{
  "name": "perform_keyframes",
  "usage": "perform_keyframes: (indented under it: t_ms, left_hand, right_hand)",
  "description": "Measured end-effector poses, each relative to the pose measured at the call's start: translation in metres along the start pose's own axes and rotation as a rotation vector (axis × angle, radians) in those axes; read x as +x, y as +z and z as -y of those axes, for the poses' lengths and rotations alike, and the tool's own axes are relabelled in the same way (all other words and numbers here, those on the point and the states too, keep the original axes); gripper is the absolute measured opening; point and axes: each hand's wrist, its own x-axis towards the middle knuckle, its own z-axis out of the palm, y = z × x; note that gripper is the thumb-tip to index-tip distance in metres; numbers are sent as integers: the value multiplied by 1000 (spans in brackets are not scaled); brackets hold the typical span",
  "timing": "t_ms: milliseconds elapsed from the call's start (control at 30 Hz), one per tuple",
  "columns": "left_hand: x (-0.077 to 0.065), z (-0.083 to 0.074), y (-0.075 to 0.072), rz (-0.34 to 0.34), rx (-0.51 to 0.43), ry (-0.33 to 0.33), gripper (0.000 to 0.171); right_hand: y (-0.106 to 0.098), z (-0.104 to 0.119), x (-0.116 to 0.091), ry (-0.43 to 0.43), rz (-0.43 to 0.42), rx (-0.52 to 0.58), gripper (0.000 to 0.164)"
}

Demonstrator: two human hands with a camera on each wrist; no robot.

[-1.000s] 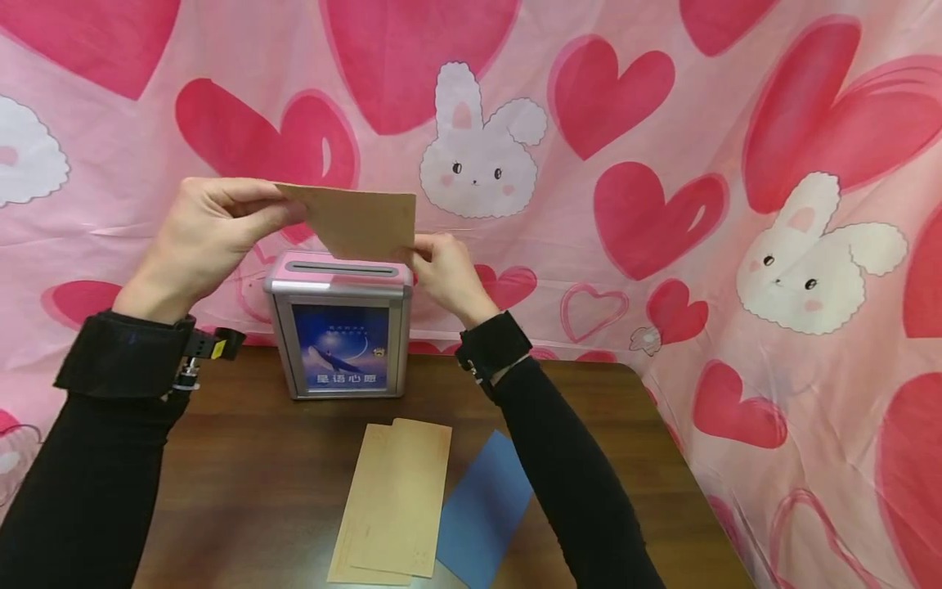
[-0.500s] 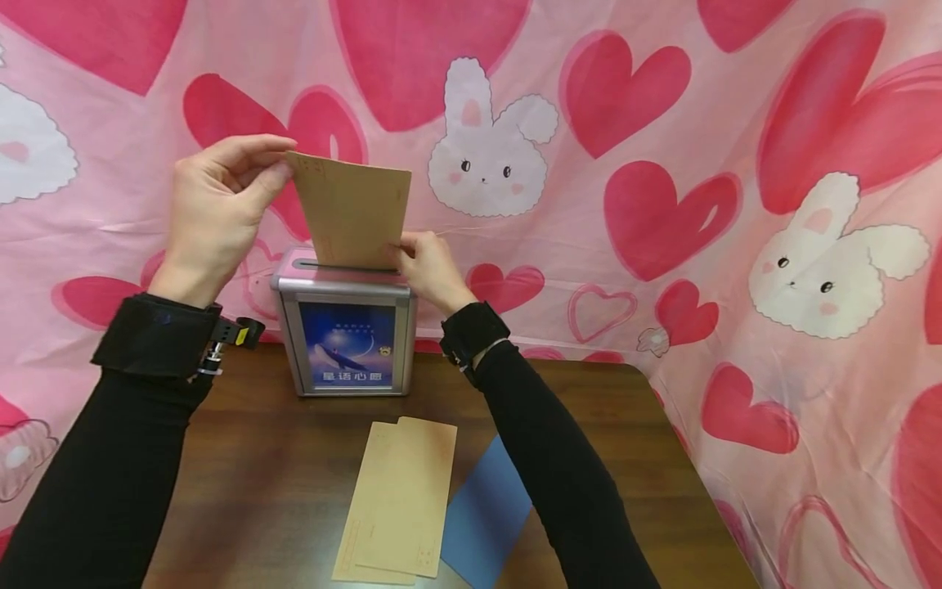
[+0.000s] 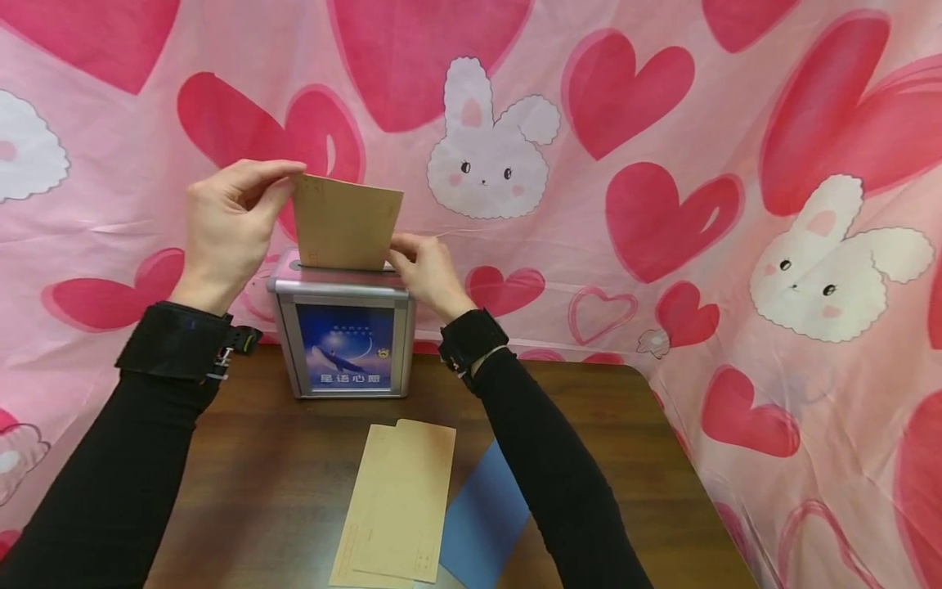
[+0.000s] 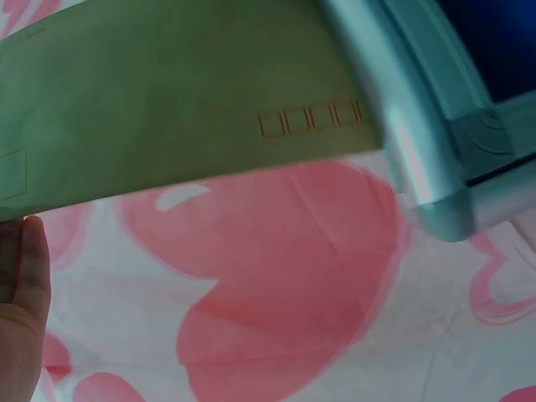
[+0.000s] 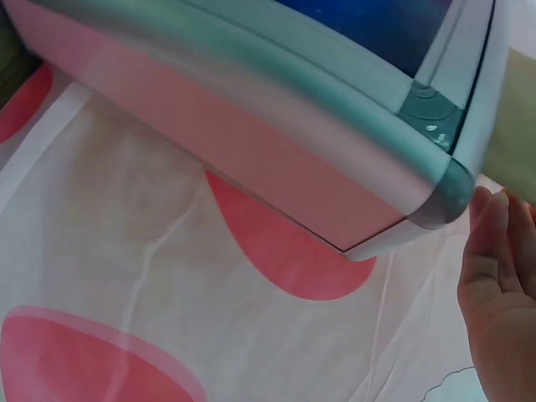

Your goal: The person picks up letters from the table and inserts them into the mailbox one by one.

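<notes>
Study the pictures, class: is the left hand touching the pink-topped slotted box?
Apart. The left wrist view shows the left hand at one side, the pink-topped slotted box at the other, and heart-patterned backdrop visible between them.

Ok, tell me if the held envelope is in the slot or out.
Partly in: the envelope stands up from the slot, its lower end out of sight.

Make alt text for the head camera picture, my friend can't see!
A left hand and right hand hold a tan envelope upright, its lower end inside a pink-and-silver box. More envelopes and a blue sheet lie on the table, before pink bunny cloth.
</notes>
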Motion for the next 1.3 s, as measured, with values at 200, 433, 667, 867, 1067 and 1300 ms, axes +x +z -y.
perform_keyframes:
  t_ms: [200,433,667,867,1067,1300]
  left_hand:
    - [-5,16,2,13,-18,-46,25]
    - [-13,32,4,75,-38,-102,26]
    - [-22,48,5,148,63,-122,25]
    - [-28,59,3,167,149,-101,24]
    - [-33,67,5,181,202,-91,22]
    - [-33,68,7,236,248,-81,22]
  right_hand:
    - [-8,12,2,-55,-86,34,19]
    - [-11,19,7,-101,-181,146,32]
    - [-6,10,5,-126,-204,61,21]
    - [7,3,2,-132,-185,5,20]
    - [13,-4,0,-162,-195,4,23]
    - [13,-14,-4,-202,-196,1,21]
